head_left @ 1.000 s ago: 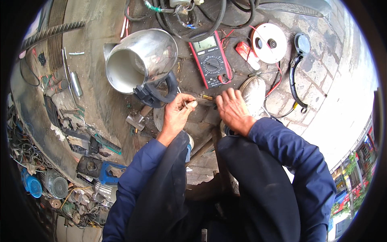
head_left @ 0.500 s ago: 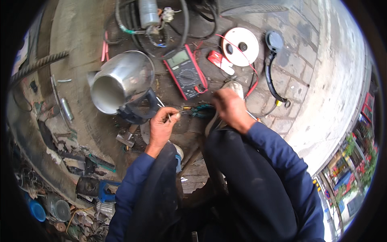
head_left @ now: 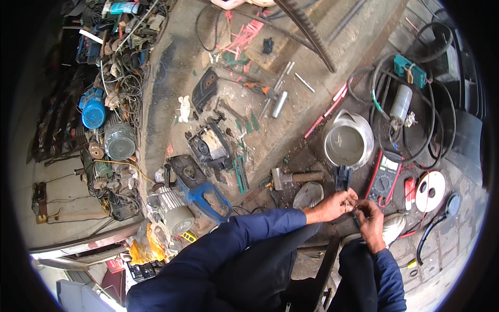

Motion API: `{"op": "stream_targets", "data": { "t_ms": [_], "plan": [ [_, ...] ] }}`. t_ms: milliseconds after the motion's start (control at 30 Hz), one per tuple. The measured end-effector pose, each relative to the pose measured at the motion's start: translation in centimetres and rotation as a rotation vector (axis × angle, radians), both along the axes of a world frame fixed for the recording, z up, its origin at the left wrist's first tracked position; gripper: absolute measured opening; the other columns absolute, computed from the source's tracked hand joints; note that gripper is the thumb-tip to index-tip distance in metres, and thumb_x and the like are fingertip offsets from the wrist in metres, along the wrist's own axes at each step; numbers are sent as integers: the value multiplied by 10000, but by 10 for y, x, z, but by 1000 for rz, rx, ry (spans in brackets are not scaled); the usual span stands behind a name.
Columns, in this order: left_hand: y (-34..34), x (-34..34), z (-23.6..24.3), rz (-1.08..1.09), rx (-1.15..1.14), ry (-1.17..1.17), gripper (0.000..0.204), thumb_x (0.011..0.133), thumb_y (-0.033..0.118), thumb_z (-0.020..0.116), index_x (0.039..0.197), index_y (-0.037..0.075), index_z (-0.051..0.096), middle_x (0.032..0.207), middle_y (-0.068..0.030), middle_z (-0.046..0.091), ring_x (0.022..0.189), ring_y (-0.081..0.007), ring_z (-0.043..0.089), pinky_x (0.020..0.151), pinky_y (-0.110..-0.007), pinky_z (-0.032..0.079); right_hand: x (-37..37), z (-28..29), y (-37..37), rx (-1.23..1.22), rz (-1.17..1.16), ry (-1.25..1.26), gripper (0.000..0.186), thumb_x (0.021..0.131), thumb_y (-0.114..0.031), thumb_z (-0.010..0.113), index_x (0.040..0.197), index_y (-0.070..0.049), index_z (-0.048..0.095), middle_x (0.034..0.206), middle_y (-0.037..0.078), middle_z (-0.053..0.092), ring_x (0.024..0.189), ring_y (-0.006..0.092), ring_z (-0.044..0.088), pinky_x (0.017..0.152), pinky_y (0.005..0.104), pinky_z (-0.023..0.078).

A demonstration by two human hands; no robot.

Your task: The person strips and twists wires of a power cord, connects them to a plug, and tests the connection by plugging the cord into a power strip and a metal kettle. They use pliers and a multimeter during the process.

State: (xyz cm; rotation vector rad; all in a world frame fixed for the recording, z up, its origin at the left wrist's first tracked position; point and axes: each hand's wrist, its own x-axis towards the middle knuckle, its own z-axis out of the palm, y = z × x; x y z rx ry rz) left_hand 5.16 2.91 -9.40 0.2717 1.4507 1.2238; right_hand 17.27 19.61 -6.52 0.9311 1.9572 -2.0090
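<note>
My left hand (head_left: 335, 207), fingertips pinched on a small thin piece too small to name, meets my right hand (head_left: 369, 223), which is closed round what looks like teal-handled pliers (head_left: 356, 220), partly hidden. Just beyond them a steel kettle (head_left: 364, 140) shows its open mouth, its black handle (head_left: 342, 176) toward me. A red-and-black multimeter (head_left: 383, 183) lies to its right, beside a white round base (head_left: 430, 190) with red leads and a black curved part (head_left: 451, 207). A white shoe (head_left: 394, 229) is behind my right hand.
A hammer (head_left: 299, 177) lies left of the kettle. Hoses and a grey cylinder (head_left: 401, 104) are beyond. The concrete ledge (head_left: 312, 93) holds tool parts and a blue-handled machine (head_left: 210, 200). A heap of motors (head_left: 94, 112) and wire fills the far left.
The view has swung left, bringing the motor heap and ledge up into it. My right hand has come together with my left, its fingers now closed around the tool.
</note>
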Motion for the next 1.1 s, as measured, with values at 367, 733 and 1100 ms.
{"op": "stream_targets", "data": {
  "t_ms": [367, 733, 1100],
  "plan": [
    [-17, -20, 25, -144, 32, 224, 509, 926, -118, 547, 1415, 19, 504, 1197, -142, 666, 1131, -210, 684, 936, -351, 547, -22, 7, -18, 187, 138, 231, 175, 845, 65, 708, 991, -18, 657, 959, 149, 647, 839, 330, 687, 747, 395, 545],
    [-49, -132, 163, -220, -143, 791, 196, 964, 70, 646, 1135, 14, 722, 1021, -135, 750, 942, -257, 740, 837, -377, 594, -29, -2, -18, 116, 133, 283, 161, 834, 55, 673, 978, -1, 629, 955, 178, 685, 855, 361, 692, 774, 384, 550],
    [65, -359, 205, 149, -676, 1509, 421, 855, 295, 786, 1121, -11, 672, 1033, -174, 724, 938, -309, 714, 834, -424, 548, -39, 10, -11, 94, 78, 181, 121, 883, 9, 689, 996, 13, 644, 846, 174, 693, 707, 254, 673, 672, 346, 527]
  ]
}}
